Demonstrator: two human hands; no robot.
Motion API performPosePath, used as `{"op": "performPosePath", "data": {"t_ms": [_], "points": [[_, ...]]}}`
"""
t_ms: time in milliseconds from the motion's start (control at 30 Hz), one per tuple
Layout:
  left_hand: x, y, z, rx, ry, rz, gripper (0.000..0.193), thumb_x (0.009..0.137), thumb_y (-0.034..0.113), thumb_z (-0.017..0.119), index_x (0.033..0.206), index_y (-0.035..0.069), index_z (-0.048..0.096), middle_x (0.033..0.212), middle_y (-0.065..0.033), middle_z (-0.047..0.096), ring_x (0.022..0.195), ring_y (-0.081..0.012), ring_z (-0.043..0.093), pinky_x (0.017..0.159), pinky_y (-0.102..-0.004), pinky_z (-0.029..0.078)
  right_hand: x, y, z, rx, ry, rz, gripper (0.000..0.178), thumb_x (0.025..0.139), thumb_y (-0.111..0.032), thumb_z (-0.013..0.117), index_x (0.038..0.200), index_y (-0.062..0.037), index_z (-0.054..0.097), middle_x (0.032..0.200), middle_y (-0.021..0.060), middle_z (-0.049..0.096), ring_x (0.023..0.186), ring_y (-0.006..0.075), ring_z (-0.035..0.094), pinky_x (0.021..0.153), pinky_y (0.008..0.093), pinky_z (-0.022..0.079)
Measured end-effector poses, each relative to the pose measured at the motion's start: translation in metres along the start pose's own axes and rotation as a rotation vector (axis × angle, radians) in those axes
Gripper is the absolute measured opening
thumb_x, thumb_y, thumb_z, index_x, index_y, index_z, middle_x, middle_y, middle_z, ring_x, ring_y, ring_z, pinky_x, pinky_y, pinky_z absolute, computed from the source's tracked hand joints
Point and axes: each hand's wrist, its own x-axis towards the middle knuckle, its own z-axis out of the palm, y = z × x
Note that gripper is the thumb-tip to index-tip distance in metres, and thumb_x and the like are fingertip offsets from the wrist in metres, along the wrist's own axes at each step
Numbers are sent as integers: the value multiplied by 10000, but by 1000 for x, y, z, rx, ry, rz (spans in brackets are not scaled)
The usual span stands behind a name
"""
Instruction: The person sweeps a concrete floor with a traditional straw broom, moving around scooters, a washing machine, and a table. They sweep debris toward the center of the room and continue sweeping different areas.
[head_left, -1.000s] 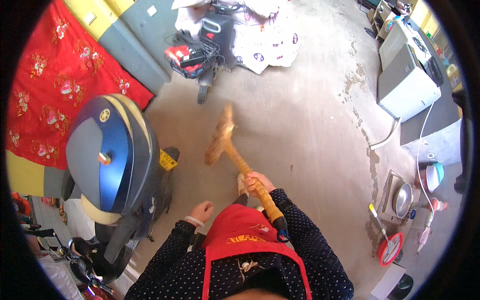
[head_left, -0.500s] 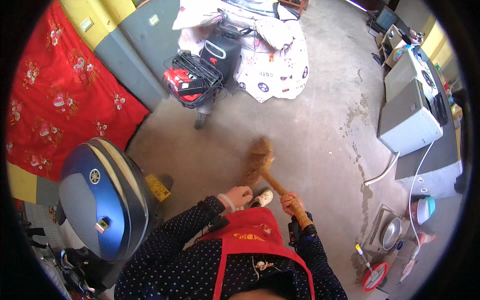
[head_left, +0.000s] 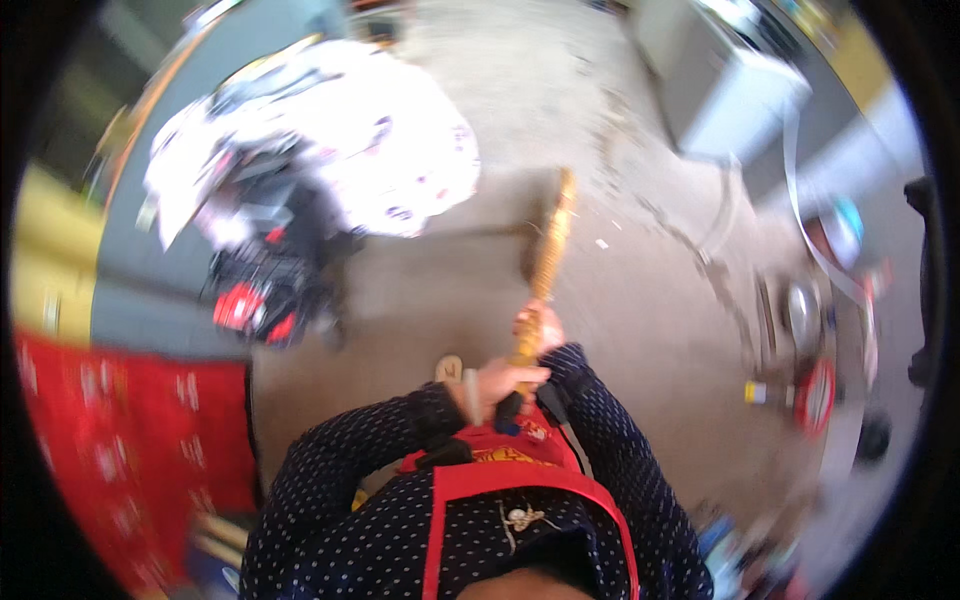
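Both my hands are closed round a straw-coloured broom (head_left: 552,245), which points away from me over the concrete floor. My right hand (head_left: 541,326) grips it higher up, at about mid-length. Closer to my body, my left hand (head_left: 508,382), with a pale band at its wrist, wraps round the near end. A dark tip (head_left: 510,408) sticks out below the left hand. The broom shows as a narrow strip, and its bristle head cannot be made out clearly. Beneath my hands hangs my red apron (head_left: 520,446); a light shoe (head_left: 449,369) shows left of them.
A two-wheeler under a white patterned cover (head_left: 400,150) stands far left, a black basket (head_left: 262,300) at its front. Red flowered cloth (head_left: 130,450) hangs at lower left. On the right are a white appliance (head_left: 735,100), a hose (head_left: 725,215), a metal pan (head_left: 803,312) and a red-rimmed basin (head_left: 818,396).
The view has swung right, so the covered two-wheeler sits further left. My left hand, previously off the broom, now grips it. The broom has swung from pointing up-left to pointing straight ahead.
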Motion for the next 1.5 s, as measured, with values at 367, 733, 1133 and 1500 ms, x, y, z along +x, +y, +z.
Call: {"op": "performPosePath", "data": {"t_ms": [367, 733, 1133, 1500], "points": [[-21, 107, -111, 481, -373, -618, 335, 825, 65, 580, 1106, 110, 404, 691, -28, 426, 543, -130, 411, 482, -282, 356, -32, 37, 107, 904, 699, -378, 115, 830, -121, 526, 838, -19, 473, 661, 82, 518, 553, 196, 539, 500, 336, 505], [45, 10, -125, 677, -497, -1201, 200, 887, 160, 541, 1044, 49, 484, 784, -19, 488, 581, -80, 446, 498, -225, 388, -107, 204, 58, 1231, 1227, -356, 102, 837, -116, 496, 822, -35, 435, 612, 75, 461, 502, 211, 493, 489, 356, 472], [38, 60, -192, 721, -223, -873, 153, 840, 134, 594, 794, 107, 450, 622, 39, 422, 470, -46, 377, 396, -195, 291, 83, 307, 17, 785, 627, -302, 99, 870, -149, 465, 857, -70, 524, 746, 70, 568, 677, 192, 581, 648, 347, 496], [-2, 136, -214, 679, 15, -343, 167, 823, 156, 603, 859, 84, 456, 665, 1, 471, 490, -82, 442, 392, -224, 360, 176, 88, 126, 1021, 314, -160, 86, 770, -76, 568, 766, -50, 487, 627, 55, 503, 551, 203, 537, 519, 374, 486]]}}
